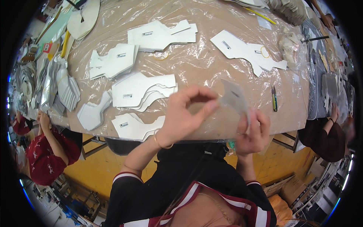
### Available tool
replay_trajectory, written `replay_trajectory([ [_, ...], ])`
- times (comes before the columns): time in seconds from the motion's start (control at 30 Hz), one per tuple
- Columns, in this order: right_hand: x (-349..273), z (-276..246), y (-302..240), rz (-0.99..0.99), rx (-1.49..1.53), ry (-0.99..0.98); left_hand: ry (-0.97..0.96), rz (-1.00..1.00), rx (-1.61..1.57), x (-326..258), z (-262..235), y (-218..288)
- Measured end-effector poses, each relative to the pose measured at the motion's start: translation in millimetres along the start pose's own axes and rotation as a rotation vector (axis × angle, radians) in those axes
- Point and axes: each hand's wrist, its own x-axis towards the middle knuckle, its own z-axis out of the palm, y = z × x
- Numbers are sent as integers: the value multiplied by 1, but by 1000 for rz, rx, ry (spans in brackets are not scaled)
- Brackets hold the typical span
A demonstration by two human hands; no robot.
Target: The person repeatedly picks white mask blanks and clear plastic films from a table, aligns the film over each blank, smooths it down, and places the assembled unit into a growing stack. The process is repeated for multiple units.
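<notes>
My right hand (253, 132) is closed on a thin greyish-white cut piece (234, 96), which stands up from the fingers and is blurred by motion. Beside that piece, my left hand (189, 113) curls thumb and forefinger together in a pinch. Its tips come close to the piece's left edge; whether they hold anything is hidden. Left of this hand lie fanned white cut pieces (130, 90) with small dark printed marks, and a lower stack (132, 126) partly behind my left wrist. A smaller unprinted stack (92, 113) is farther left.
More white stacks (155, 36) (117, 60) (245, 49) lie across the plastic-covered table (200, 64). A dark-handled cutter (274, 99) rests at the right. Bundled grey pieces (66, 85) crowd the left edge. Co-workers sit at left (49, 151) and right (325, 138).
</notes>
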Motion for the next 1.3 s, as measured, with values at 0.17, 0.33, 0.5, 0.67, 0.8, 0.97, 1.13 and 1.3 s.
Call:
replay_trajectory([
  [0.17, 4, 16, -10, -293, -36, -167, -112, -111, -277, -21, -2, -7],
  [0.33, 3, 22, -22, -216, 43, -331, -16, -151, -224, -30, -16, -19],
  [0.5, 10, 10, -28, -149, 161, -440, 28, -157, -85, -32, -19, -18],
  [0.67, 19, 11, -33, -115, 122, -409, 56, -5, -238, -34, -1, -17],
  [0.8, 26, 9, -33, -108, 101, -469, 130, 62, -227, -33, 10, -20],
  [0.97, 30, 9, -30, -155, 94, -517, 177, 93, -215, -33, 18, -17],
  [1.13, 28, 16, -27, -227, 0, -487, 140, 169, -176, -24, 16, -15],
  [1.3, 28, 25, -23, -309, -90, -373, 112, 190, -132, -19, 15, -14],
])
